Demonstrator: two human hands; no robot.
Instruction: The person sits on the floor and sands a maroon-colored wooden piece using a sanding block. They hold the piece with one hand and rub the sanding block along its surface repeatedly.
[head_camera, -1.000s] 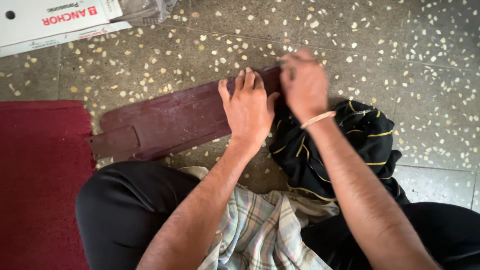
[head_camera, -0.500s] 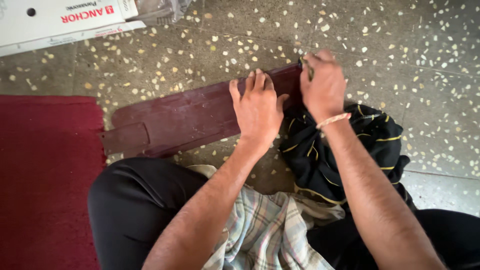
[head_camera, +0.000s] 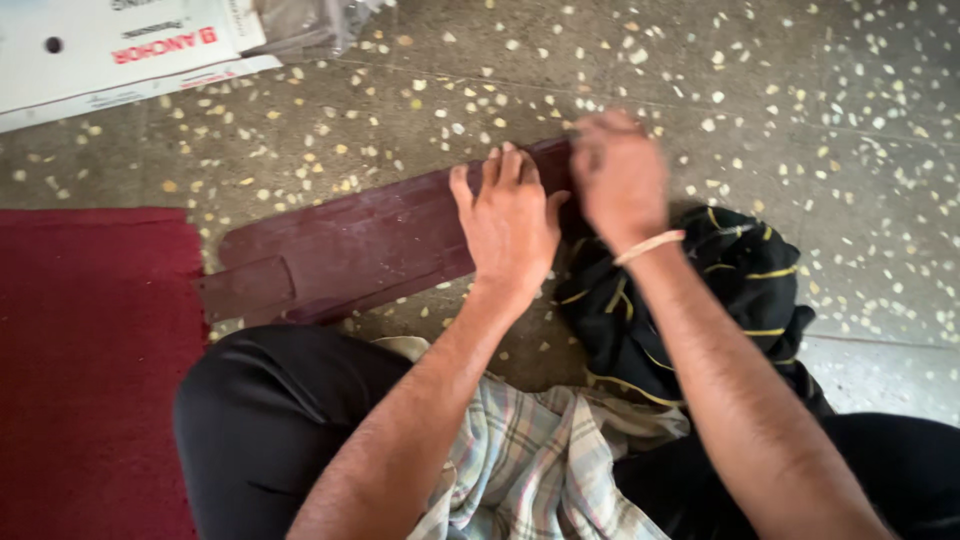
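Hands (head_camera: 560, 200) lower on maroon board (head_camera: 350, 245)

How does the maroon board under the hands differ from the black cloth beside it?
The maroon board is a long, stiff, flat strip in one plain colour; the black cloth is soft, bunched in a heap and crossed by thin yellow lines. The left hand presses flat on the board, and the right hand is at the board's end, just above the cloth. Both lie on the speckled floor, side by side.
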